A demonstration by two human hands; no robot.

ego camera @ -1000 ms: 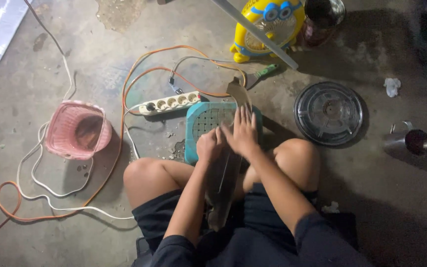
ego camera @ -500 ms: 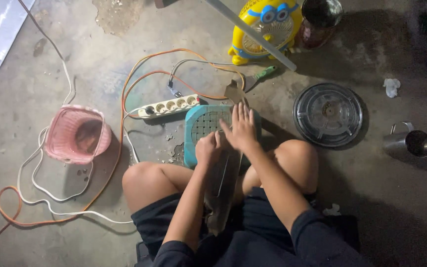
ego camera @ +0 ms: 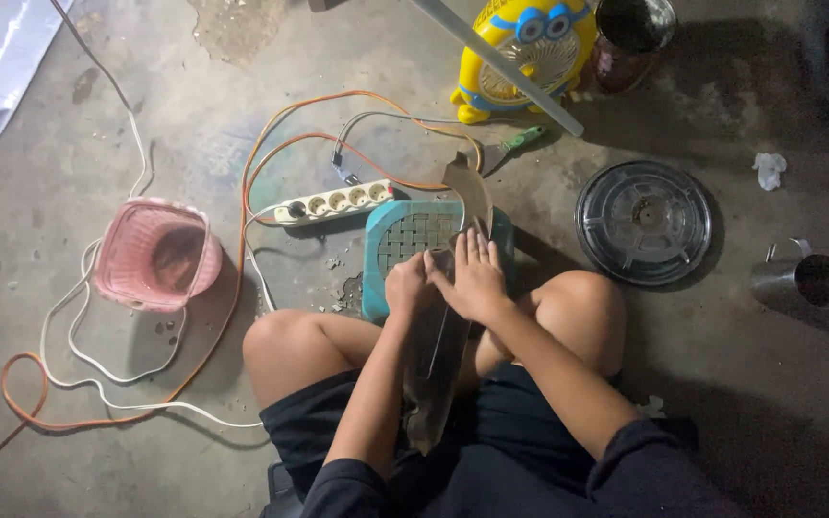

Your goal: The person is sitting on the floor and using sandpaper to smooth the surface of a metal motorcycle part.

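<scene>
A long clear plastic strip [ego camera: 437, 345] runs from my lap over a teal woven stool [ego camera: 405, 238] to a curled end near the power strip. My left hand [ego camera: 408, 284] is curled around the strip's left edge at the stool's near side. Lying flat with fingers straight, my right hand [ego camera: 475, 275] presses the strip down on the stool, right next to the left hand. My bare knees flank the stool.
A white power strip [ego camera: 333, 202] with orange and white cords lies beyond the stool. A pink basket [ego camera: 155, 253] sits left. A round grey lid [ego camera: 643, 222], a metal cup [ego camera: 802, 280], a yellow toy fan [ego camera: 520, 53] and a screwdriver [ego camera: 512, 146] lie on the concrete floor.
The view has shifted slightly. My right hand has slid a little toward me along the strip; my left hand stays gripping its edge.
</scene>
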